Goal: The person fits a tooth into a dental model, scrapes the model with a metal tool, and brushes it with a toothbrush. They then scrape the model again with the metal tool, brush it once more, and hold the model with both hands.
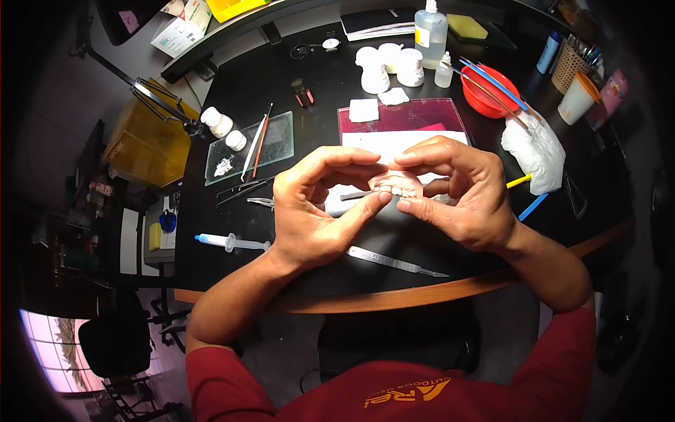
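A pale pinkish dental cast with a row of teeth is held up over the desk in both hands. My left hand grips its left side, thumb below and fingers above. On the other side, my right hand pinches the cast between thumb and fingers. The fingertips cover part of it. Below the hands lies a metal scalpel-like handle with a pointed tip. A white sheet lies behind and under the hands. Near my left wrist is a syringe with a blue tip.
A glass slab at left carries white powder and thin instruments. White jars and a clear bottle stand at the back. A red bowl with brushes across it sits right, beside crumpled tissue. A lamp arm reaches in from the left.
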`<action>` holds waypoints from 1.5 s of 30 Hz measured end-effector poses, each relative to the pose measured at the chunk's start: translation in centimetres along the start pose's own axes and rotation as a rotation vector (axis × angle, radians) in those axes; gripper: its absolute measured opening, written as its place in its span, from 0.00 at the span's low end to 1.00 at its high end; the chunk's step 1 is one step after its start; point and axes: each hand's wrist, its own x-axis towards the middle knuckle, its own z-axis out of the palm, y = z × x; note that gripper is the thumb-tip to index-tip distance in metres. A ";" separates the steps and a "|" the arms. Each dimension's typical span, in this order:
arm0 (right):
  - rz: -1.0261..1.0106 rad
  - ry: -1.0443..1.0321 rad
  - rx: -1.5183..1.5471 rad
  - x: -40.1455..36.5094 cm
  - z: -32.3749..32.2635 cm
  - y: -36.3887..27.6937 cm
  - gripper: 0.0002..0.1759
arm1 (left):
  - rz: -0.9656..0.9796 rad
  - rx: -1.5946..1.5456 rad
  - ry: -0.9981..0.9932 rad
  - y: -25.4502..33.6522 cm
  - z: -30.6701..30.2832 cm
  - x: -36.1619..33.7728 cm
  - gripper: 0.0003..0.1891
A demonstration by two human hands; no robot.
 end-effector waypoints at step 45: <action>0.264 -0.057 0.260 -0.1 0.3 -0.5 0.20 | 0.334 0.385 -0.037 0.3 0.3 0.6 0.18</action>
